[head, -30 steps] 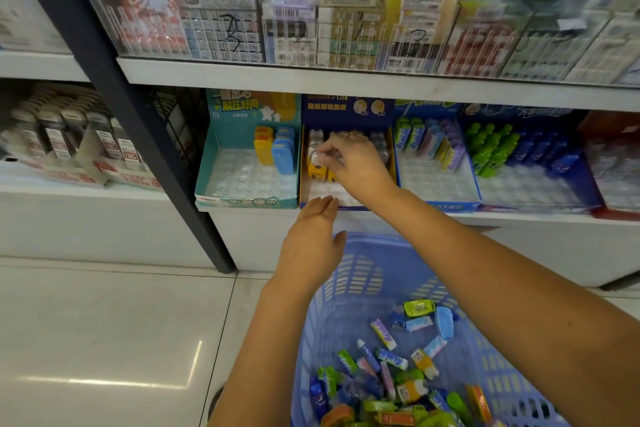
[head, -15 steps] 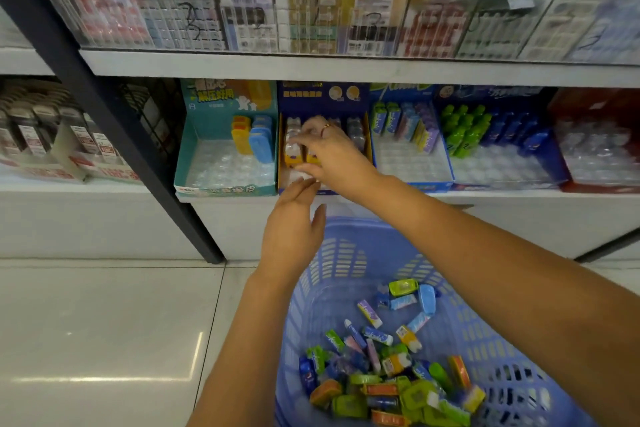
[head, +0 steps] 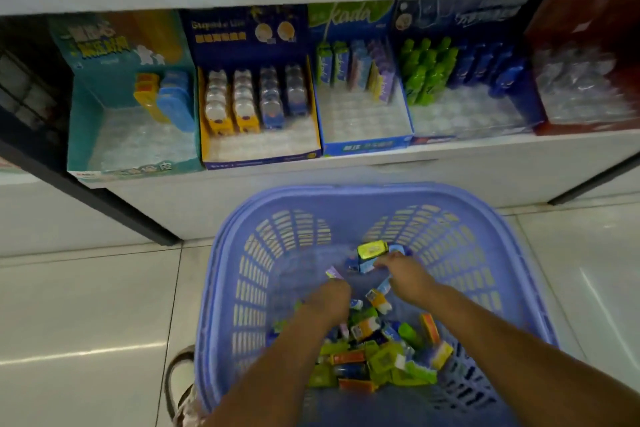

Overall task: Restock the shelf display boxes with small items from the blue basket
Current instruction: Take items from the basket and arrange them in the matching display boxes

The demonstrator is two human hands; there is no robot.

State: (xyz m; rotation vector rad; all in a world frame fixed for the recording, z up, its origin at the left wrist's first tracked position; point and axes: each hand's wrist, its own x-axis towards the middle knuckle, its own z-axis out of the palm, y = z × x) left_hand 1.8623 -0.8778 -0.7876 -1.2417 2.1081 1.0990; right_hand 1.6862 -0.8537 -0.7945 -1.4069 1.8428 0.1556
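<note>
The blue basket stands on the floor below the shelf, with several small colourful items piled at its bottom. Both my hands reach down into it. My left hand is over the pile, its fingertips by a small purple item. My right hand has its fingertips against a blue-white item beside a yellow-green one. Motion blur hides whether either hand grips anything. On the shelf stands the dark blue and yellow display box, with rows of yellow and blue items at its back.
A teal display box sits left of it. To the right are a blue box of stick packs, a box with green and blue bottles and a red box. A black shelf post slants down to the tiled floor. A shoe shows by the basket.
Both hands have left the dark blue and yellow display box and dropped into the basket. The view has tilted down and moved closer to the basket.
</note>
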